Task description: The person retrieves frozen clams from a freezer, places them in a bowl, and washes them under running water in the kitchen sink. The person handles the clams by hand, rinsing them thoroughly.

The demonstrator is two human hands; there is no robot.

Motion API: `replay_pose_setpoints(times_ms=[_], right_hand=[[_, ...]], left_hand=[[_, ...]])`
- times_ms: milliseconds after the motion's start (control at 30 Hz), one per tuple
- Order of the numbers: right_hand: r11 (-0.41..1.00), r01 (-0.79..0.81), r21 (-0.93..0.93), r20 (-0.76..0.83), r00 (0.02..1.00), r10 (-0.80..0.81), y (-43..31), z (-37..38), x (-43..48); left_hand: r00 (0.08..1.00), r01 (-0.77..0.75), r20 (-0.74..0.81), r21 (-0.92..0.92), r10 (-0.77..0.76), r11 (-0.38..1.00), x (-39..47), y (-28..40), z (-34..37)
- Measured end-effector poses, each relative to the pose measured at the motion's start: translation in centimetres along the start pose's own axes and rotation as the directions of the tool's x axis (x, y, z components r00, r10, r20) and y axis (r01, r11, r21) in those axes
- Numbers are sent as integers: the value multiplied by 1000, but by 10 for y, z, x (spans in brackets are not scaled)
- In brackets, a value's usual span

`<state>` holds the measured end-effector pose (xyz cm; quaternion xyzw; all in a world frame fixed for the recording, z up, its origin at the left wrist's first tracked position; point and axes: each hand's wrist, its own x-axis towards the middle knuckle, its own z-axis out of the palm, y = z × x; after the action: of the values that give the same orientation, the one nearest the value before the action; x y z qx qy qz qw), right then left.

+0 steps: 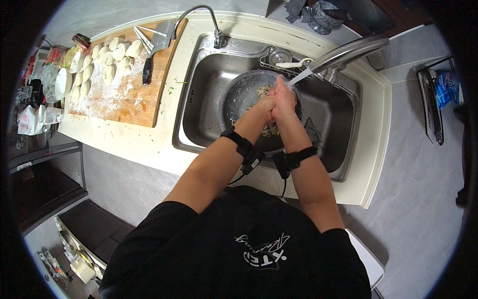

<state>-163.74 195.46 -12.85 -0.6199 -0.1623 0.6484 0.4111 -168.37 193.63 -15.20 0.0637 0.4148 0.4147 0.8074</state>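
Note:
Water runs from the large curved faucet (347, 54) onto my hands in the sink (205, 97). My left hand (269, 106) and my right hand (284, 98) are pressed together over a large round metal basin (241, 86). Whether anything lies between the palms is hidden. Beneath and around them in the basin are patterned, pale-and-dark lumps (264, 90) that I cannot name for certain. Each forearm wears a black strap with a small device, below the hands.
On the left, a floured wooden cutting board (127, 108) holds several dough pieces (108, 74), a cleaver (162, 37) and white sticks. A wire rack (269, 64) with a strainer hangs at the sink's back edge. A thin second faucet (219, 37) stands behind the sink.

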Motion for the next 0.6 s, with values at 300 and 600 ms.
replay_pose_setpoints(times_ms=[300,600], right_hand=[[749,-86,657,328,927,-182,-1,-1,-13],[933,271,237,268,905,-331,-5,11,-20]], left_hand=[[994,-79,-92,-273,56,959,-2,33,5],[900,-122,-311,491,304,862,-31,42,21]])
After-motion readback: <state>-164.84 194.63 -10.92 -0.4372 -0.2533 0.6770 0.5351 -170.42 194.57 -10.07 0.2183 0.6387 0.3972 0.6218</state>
